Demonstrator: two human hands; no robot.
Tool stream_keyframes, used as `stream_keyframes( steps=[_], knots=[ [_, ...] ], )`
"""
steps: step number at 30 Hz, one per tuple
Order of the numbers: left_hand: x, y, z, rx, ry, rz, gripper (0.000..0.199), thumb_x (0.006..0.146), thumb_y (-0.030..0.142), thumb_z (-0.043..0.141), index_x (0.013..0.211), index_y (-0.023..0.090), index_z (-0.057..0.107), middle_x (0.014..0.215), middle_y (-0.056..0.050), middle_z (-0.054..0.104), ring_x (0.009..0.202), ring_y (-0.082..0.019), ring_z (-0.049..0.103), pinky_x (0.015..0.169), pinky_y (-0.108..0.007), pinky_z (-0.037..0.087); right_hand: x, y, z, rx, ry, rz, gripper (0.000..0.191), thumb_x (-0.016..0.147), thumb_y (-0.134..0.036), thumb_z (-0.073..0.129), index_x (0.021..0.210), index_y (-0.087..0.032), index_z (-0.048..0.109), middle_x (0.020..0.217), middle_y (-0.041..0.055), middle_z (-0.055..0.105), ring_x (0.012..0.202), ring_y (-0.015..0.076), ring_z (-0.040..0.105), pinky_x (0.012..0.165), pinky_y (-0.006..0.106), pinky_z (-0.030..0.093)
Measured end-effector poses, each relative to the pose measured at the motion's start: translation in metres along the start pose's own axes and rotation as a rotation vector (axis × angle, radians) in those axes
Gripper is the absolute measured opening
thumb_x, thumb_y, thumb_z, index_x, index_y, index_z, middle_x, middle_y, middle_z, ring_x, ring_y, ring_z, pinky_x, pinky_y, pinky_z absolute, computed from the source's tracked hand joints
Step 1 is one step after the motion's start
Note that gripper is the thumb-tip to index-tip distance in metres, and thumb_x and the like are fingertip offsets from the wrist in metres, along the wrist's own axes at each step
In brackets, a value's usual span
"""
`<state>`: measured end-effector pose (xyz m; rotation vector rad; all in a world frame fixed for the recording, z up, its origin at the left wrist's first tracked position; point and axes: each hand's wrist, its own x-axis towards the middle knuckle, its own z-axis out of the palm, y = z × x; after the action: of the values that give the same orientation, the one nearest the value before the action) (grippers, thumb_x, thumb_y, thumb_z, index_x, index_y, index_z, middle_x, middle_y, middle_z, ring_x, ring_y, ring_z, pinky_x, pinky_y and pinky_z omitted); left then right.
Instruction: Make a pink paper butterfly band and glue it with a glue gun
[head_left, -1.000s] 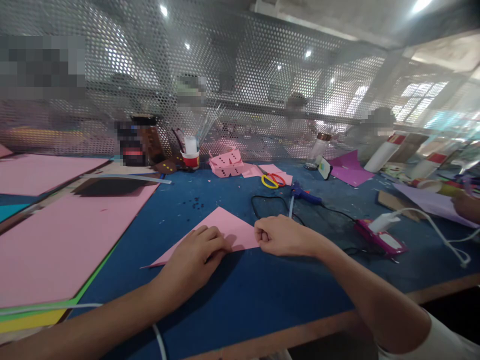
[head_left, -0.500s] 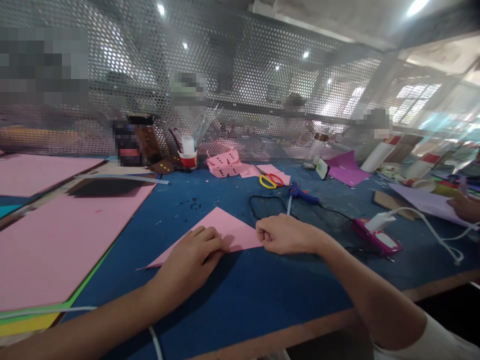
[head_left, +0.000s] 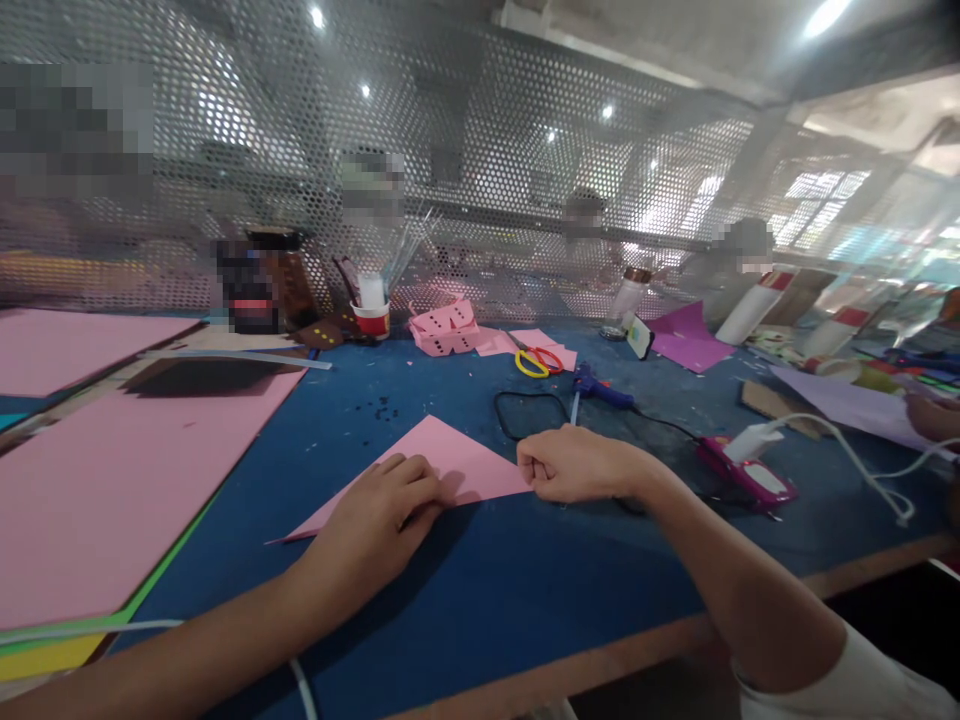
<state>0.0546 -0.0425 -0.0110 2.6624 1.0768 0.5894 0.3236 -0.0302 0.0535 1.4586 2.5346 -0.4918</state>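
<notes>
A pink sheet of paper [head_left: 469, 455], folded into a triangle, lies on the blue table [head_left: 480, 590]. My left hand [head_left: 394, 505] presses on its lower left part, with the fingers bent together over the folded edge. At the paper's right corner is my right hand [head_left: 562, 465], its fingers curled closed on the tip. Red and yellow scissors [head_left: 538, 361] lie behind the paper, and a blue glue gun [head_left: 600, 387] rests beyond my right hand.
Large pink sheets [head_left: 150, 480] cover the left side. At the back stand a red and white cup [head_left: 371, 318] and a pink paper piece [head_left: 444, 328]. A magenta power strip [head_left: 750, 475] with cables is at right, near another person's hand [head_left: 934, 415].
My right hand has shifted very slightly right relative to my left hand, still at the paper's corner. The whole view has moved a little; my left hand stays on the paper.
</notes>
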Motion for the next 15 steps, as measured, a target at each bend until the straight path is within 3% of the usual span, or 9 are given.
stream_keyframes(
  steps=[15],
  knots=[
    [0.0002,0.0005,-0.0027,-0.008,-0.016,-0.012,0.020,0.095,0.019,0.049,0.095,0.024,0.068,0.090,-0.004,0.062,0.089,-0.021,0.053,0.080,-0.036,0.042,-0.0034,0.0034,-0.0018,-0.009,0.008,0.000,0.018,0.072,-0.016,0.055,0.086,-0.022,0.063,0.083,-0.0012,0.071,0.070,0.0156,0.062,0.058,0.023,0.033]
  ],
)
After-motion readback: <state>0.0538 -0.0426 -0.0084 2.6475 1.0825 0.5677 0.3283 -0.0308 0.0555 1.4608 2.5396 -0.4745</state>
